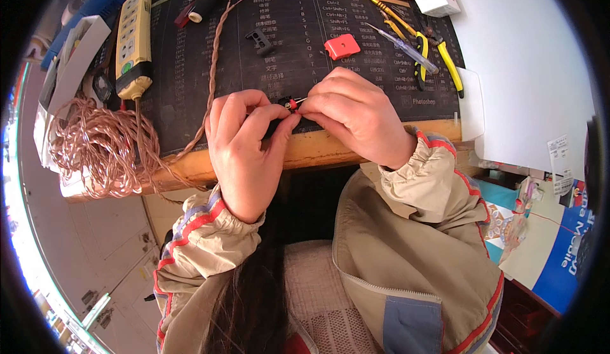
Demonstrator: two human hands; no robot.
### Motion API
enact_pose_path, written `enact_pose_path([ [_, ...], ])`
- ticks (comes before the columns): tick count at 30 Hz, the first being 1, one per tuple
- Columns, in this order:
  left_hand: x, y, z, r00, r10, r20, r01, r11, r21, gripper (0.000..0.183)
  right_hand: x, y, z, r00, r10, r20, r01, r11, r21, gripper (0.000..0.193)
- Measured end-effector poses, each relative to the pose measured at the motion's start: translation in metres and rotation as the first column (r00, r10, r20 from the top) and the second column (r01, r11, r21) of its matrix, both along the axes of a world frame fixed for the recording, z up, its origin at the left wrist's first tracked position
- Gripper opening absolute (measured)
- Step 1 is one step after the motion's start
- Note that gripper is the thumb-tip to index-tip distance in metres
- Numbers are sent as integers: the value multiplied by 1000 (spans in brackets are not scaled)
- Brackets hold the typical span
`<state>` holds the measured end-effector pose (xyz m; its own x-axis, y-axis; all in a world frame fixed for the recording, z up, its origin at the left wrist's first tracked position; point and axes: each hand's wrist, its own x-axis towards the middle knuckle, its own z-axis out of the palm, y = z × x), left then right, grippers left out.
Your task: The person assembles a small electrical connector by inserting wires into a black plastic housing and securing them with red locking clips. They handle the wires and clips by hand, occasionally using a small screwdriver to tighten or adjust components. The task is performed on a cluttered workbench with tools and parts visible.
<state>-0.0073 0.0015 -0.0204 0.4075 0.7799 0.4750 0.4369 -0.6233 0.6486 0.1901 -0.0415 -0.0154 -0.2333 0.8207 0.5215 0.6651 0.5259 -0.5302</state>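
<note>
While the left hand (244, 132) grips a small black-and-red part (291, 104), the right hand (356, 109) pinches its side, seemingly mid-fitting, so the next move needs steady alignment.

Wood tbl (318, 149) w/ blk mat (178, 97); on mat: red pc (343, 46), gray pc (259, 41), pliers (450, 67).

Looking steeply down from the person's head through a wide fisheye lens, facing out over the jacket (394, 246) toward the counter (318, 151), sitting close above the hands (244, 128), framing both centrally, catching the sleeves (203, 233) from below, curving straight edges toward a dark round rim.
</note>
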Motion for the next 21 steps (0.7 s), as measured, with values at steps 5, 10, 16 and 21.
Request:
enact_pose_path([
  [5,0,-1,1,1000,-13,7,13,1000,-11,16,2,0,-7,1000,18,24,-19,999,39,16],
  [10,0,-2,1,999,-28,22,29,999,-28,15,-2,-4,-8,978,-22,206,-23,977,210,20],
  [16,0,-4,1,999,-8,35,11,997,-73,14,4,-4,-6,993,10,114,-26,989,143,23],
  [21,-1,-3,0,1000,-13,8,14,997,-75,13,7,-5,-7,998,-66,-14,67,995,68,23],
])
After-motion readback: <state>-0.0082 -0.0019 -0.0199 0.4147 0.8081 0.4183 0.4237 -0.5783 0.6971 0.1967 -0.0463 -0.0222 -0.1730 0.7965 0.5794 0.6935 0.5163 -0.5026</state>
